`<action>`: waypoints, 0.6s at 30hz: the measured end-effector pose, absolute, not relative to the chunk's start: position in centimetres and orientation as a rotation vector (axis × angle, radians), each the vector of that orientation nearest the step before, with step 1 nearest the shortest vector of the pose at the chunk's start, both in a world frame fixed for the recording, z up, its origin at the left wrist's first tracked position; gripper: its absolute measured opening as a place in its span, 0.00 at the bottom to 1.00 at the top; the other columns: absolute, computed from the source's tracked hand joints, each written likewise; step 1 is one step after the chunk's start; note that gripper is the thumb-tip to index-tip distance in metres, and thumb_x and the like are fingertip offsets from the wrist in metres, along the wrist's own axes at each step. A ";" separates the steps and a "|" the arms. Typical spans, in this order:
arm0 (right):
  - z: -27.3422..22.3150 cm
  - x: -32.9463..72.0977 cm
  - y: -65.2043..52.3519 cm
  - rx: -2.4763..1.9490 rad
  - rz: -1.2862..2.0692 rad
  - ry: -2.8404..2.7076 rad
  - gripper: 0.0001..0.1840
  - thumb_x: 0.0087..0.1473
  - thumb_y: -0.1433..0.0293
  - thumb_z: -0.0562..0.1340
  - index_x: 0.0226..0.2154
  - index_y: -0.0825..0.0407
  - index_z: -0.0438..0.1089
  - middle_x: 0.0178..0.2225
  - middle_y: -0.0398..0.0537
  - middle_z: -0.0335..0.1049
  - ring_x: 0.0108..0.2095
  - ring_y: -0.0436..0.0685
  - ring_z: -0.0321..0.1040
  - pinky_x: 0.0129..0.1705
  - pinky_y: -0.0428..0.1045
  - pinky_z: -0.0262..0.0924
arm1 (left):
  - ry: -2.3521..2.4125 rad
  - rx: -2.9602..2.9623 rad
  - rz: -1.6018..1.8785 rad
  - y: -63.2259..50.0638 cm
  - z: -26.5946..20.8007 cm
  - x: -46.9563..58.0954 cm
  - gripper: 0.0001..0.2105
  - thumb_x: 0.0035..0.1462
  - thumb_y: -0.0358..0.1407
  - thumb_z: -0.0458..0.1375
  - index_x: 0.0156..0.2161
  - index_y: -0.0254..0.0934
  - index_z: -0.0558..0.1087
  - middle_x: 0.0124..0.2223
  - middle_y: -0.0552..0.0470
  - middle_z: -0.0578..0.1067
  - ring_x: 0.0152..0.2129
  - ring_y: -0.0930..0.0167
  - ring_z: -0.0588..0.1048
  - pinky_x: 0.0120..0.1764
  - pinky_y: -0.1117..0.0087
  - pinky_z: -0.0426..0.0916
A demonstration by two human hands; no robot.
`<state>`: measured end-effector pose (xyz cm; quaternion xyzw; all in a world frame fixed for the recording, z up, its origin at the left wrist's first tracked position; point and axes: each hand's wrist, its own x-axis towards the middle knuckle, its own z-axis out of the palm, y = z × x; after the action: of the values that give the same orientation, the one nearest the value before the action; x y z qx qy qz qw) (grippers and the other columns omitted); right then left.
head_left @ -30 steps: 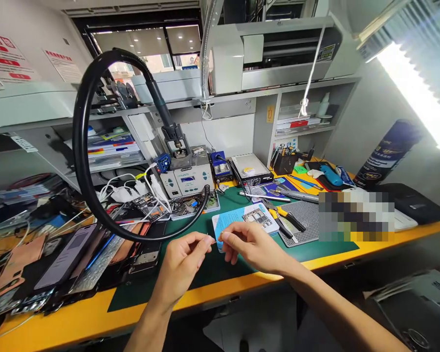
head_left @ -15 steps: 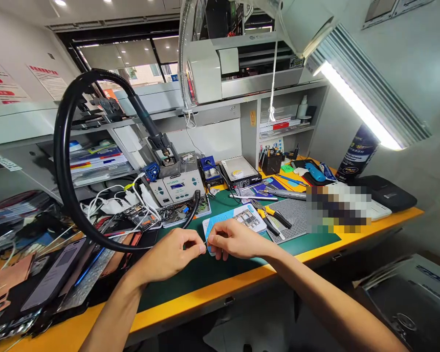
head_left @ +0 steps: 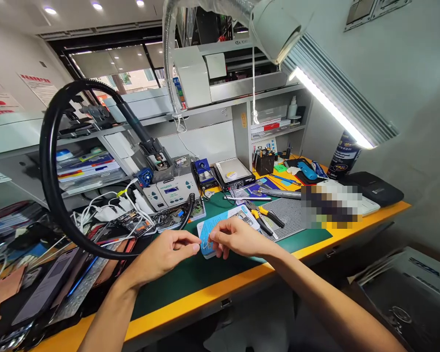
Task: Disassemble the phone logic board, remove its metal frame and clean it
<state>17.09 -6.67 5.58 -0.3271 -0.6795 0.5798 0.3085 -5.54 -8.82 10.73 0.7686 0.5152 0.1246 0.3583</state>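
Note:
Over the green mat (head_left: pixel 190 288), both hands are held close together with their fingertips a short gap apart. My left hand (head_left: pixel 166 254) has its thumb and index finger a little apart, with nothing visible between them. My right hand (head_left: pixel 234 237) is closed in a pinch; a tiny pale, thin piece seems to show at its fingertips, too small to name. Behind and beneath the right fingers lies a blue and white card-like box (head_left: pixel 207 227) with a circuit board pictured or set on it. Yellow-and-black pliers (head_left: pixel 269 215) lie to the right of that box, partly on a grey perforated mat (head_left: pixel 291 215).
A rework station (head_left: pixel 172 190) stands behind, its thick black hose (head_left: pixel 46 161) looping at the left. Phones and parts (head_left: pixel 47 283) crowd the left side. A bright lamp (head_left: pixel 333 107) hangs above right. A pen holder (head_left: pixel 264 161) stands at the back.
My hands have moved slightly apart; the left thumb and index finger, pinched together before, have parted. The camera view has shifted a little, so the bench appears farther left.

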 end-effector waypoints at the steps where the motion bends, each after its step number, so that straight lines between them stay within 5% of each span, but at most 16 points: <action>1: 5.7 17.0 -6.8 -0.879 1.524 -1.776 0.16 0.63 0.66 0.57 0.26 0.55 0.70 0.23 0.45 0.72 0.22 0.49 0.69 0.25 0.43 0.67 | 1.339 1.980 0.341 -9.0 10.4 -5.4 0.17 0.62 0.49 0.57 0.43 0.38 0.81 0.39 0.50 0.80 0.33 0.67 0.73 0.35 0.70 0.64; 8: 4.9 17.1 -6.4 -0.944 1.441 -1.708 0.15 0.64 0.60 0.59 0.32 0.53 0.73 0.24 0.44 0.72 0.20 0.50 0.68 0.22 0.44 0.63 | 1.517 2.016 0.413 -7.4 9.1 -5.7 0.15 0.66 0.45 0.55 0.36 0.36 0.78 0.34 0.51 0.80 0.32 0.68 0.77 0.36 0.68 0.71; 13: 5.2 18.6 -6.5 -0.987 1.369 -1.650 0.16 0.64 0.56 0.59 0.36 0.52 0.72 0.28 0.46 0.73 0.24 0.53 0.70 0.23 0.45 0.64 | 1.918 2.020 0.354 -2.8 9.6 -8.1 0.16 0.66 0.42 0.60 0.54 0.37 0.73 0.53 0.45 0.76 0.45 0.63 0.77 0.46 0.56 0.75; 18: 5.8 19.7 -7.9 -1.002 1.360 -1.674 0.19 0.64 0.55 0.60 0.31 0.53 0.72 0.24 0.45 0.72 0.22 0.51 0.67 0.23 0.46 0.62 | 2.203 1.976 0.162 -0.5 8.5 -8.6 0.17 0.64 0.41 0.62 0.56 0.39 0.72 0.56 0.45 0.74 0.49 0.61 0.76 0.47 0.56 0.75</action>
<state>19.70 -7.94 5.79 -0.3911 -0.6531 0.5307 0.3725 -8.63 -0.51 8.55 0.6640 0.7405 0.0546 0.0887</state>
